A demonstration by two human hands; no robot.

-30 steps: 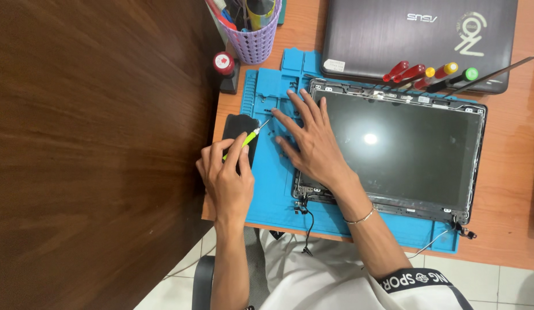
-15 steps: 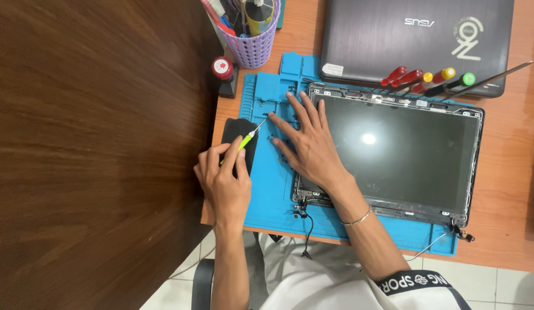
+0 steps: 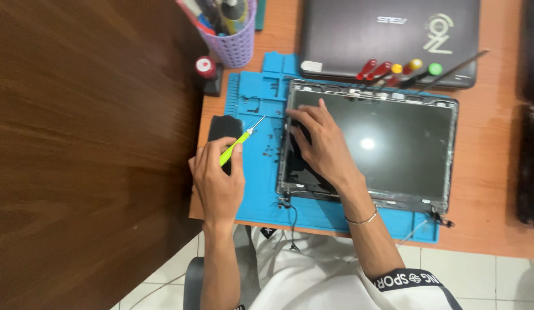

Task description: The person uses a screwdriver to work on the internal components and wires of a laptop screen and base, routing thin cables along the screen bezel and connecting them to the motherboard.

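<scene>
Left hand (image 3: 216, 182) clamped on a yellow-green screwdriver (image 3: 237, 143) left of the laptop screen panel (image 3: 370, 146); right hand (image 3: 319, 144) rests open, flat, on the panel's left edge.

I am at a small repair bench for computers, like a fix-it workshop. My orange wooden desk (image 3: 496, 172) has a blue work mat (image 3: 261, 172) on it, with little trays near its far left corner. A laptop screen panel (image 3: 376, 149) lies open on the mat. At the far edge of the desk sits a closed grey laptop (image 3: 359, 34), and a row of screwdrivers (image 3: 393, 69) with red, yellow and green handles rests on it. A purple cup full of tools (image 3: 229, 34) stands at the far left corner. Below the near edge I see white floor tiles (image 3: 491, 275).
</scene>
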